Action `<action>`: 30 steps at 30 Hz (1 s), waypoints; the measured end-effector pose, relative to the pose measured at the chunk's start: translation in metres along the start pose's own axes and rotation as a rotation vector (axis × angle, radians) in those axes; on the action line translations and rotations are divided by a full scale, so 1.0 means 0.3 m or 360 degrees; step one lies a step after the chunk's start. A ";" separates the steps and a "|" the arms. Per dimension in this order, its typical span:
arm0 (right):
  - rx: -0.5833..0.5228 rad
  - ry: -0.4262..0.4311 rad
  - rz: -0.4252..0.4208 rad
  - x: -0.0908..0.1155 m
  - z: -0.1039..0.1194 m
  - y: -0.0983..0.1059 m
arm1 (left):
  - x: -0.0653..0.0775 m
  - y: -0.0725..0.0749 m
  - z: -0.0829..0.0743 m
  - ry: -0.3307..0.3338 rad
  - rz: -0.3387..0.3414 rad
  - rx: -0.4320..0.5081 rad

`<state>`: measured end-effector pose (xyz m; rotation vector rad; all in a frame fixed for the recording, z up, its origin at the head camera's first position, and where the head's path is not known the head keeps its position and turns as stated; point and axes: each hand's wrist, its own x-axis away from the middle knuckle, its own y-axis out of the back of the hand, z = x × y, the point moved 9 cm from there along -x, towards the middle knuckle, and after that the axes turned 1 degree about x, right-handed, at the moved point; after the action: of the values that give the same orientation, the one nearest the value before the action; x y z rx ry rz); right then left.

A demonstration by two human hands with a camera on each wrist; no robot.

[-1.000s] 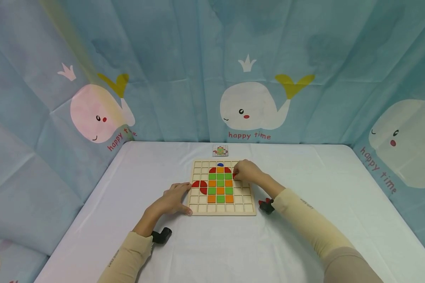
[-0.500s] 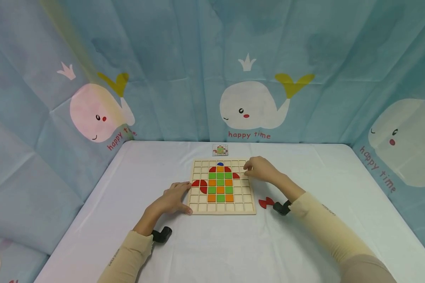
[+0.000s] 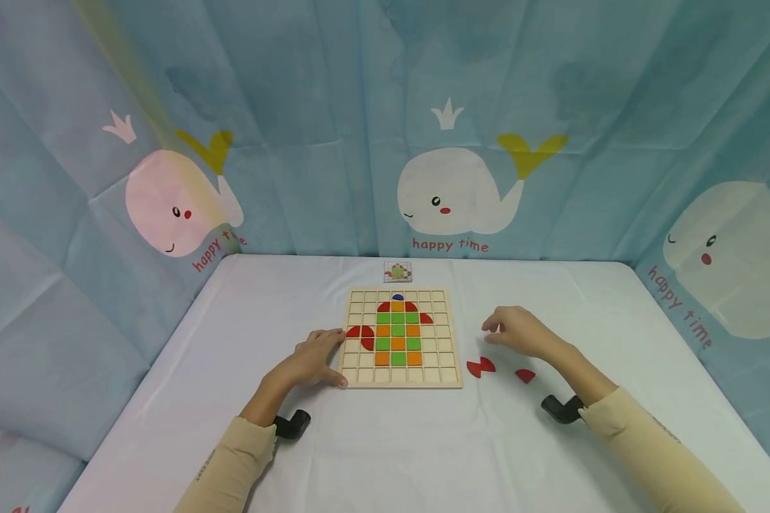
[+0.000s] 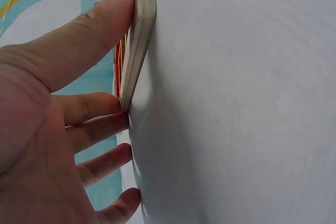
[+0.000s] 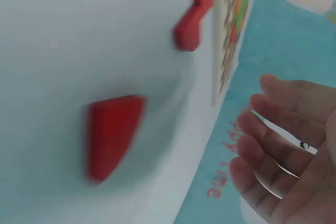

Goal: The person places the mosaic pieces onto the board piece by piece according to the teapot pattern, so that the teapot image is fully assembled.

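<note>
A wooden grid board point(image 3: 441, 386) lies on the white table, with green, orange, red and blue pieces set in its cells. My left hand point(image 3: 313, 358) rests at its left side. In the left wrist view the thumb point(image 4: 92, 30) lies along the board's edge point(image 4: 140, 38), while the other fingers spread beside it. Off the board's right side, my right hand point(image 3: 520, 332) hovers with loosely bent fingers and holds nothing. Below it are two red quarter-circle pieces point(image 3: 486, 364) meeting at their tips. Another red quarter-circle piece point(image 3: 525, 375) lies apart, seen large in the right wrist view.
A small picture card point(image 3: 398, 271) lies just behind the board, showing a similar coloured pattern. Black wrist cameras point(image 3: 561, 409) sit on both wrists. Behind the table hangs a blue curtain point(image 3: 334, 199) printed with whales.
My right hand let go of a red quarter-circle piece on the board's right half, then moved right and nearer. The loose red pieces came into view. My left hand stayed put.
</note>
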<state>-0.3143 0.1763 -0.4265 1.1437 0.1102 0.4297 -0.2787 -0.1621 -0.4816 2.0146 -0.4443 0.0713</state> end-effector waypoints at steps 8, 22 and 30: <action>-0.0015 -0.0082 0.0094 0.127 -0.091 -0.030 | 0.003 0.009 -0.003 0.0000 0.0007 0.0011; 0.0041 -0.0044 0.0123 0.197 -0.124 -0.061 | -0.001 0.000 0.002 0.0006 -0.0007 0.0006; 0.0060 -0.0064 0.0103 0.210 -0.116 -0.063 | 0.003 0.004 -0.004 0.0002 -0.0005 0.0002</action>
<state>-0.2620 0.2239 -0.4496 1.1947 0.0465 0.4632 -0.2780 -0.1618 -0.4798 2.0164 -0.4402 0.0712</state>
